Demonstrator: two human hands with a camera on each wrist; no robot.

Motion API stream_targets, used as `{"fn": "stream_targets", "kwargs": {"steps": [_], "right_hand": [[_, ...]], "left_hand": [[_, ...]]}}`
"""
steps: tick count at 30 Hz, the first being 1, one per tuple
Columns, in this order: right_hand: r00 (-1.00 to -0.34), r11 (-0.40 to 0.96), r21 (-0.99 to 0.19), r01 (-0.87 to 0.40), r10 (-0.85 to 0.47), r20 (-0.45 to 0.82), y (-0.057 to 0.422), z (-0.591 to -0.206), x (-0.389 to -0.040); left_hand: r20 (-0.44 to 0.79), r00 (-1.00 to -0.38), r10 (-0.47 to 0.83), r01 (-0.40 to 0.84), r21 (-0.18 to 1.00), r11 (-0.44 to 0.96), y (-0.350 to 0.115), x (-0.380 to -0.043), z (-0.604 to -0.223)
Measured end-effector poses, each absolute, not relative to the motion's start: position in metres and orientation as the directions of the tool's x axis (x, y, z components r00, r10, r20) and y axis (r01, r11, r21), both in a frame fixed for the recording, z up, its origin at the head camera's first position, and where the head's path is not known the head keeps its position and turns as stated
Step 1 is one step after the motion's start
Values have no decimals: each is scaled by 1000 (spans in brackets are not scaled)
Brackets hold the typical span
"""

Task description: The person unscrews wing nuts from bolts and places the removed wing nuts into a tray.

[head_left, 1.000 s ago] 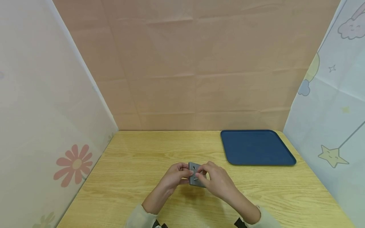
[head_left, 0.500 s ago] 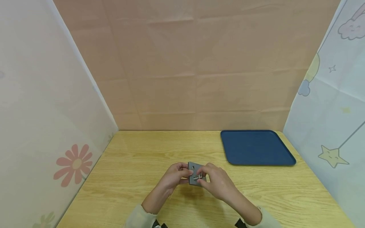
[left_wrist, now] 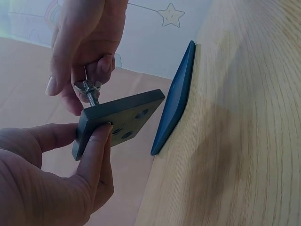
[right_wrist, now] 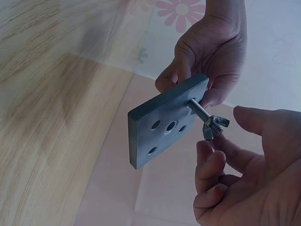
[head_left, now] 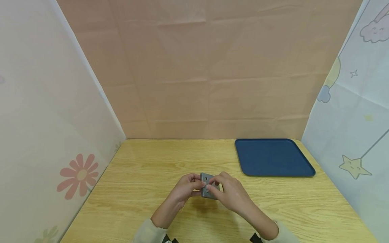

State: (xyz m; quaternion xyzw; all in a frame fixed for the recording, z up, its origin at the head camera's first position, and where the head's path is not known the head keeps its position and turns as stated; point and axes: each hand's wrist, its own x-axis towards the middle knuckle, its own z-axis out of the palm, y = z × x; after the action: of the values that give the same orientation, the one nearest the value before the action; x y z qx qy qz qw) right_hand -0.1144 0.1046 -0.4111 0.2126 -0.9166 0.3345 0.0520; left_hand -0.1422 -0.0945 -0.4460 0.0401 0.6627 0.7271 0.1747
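Head: grey plate (head_left: 204, 193) up off the wood-look table (head_left: 146, 168), between the two hands; left hand (head_left: 185, 188) has it clamped at the near left side, thumb on the face; right hand (head_left: 233, 193) comes in from the other side, thumb and forefinger over the plate's face and covering part of it; gap between those tips hard to read here. Blue tray (head_left: 273, 158) farther off on the table, to the right, well apart from both hands. Left wrist: left hand low in frame, pinching one end of the plate, thumb one side, fingers the other; bolt (left_wrist: 93, 100) sticks out of the plate near that held end, wing nut (left_wrist: 97, 85) on its thread, apart from the plate; right hand above, bent fingers behind and beside the nut. Right wrist: bolt slants out of the plate by the left hand's grip, four other holes in the face; wing nut sits near the bolt's free end, between right thumb and bent fingers; thumb clear of it, forefinger right at it, can't tell if touching, so can't call right hand clamped or loose.
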Motion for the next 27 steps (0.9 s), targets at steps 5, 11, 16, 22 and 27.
{"fn": "stream_targets", "kwargs": {"steps": [5, 11, 16, 22, 27], "right_hand": [[-916, 699, -594, -397, -336, 217, 104, -411, -115], [-909, 703, -579, -414, -358, 216, 104, -412, -114], [-911, 713, -570, -409, -359, 204, 105, -412, -113], [-907, 724, -549, -418, -370, 203, 104, -412, -113], [-905, 715, -560, -419, -374, 201, 105, -412, -114]], "left_hand": [[-170, -933, 317, -200, 978, -64, -94, -142, -446], [-179, -936, 303, -204, 977, -54, -94, -143, -446], [-183, -938, 293, -207, 977, -51, -94, -143, -447], [-186, -939, 289, -208, 977, -48, -95, -143, -447], [-184, -939, 291, -207, 977, -50, -95, -143, -447]]}}
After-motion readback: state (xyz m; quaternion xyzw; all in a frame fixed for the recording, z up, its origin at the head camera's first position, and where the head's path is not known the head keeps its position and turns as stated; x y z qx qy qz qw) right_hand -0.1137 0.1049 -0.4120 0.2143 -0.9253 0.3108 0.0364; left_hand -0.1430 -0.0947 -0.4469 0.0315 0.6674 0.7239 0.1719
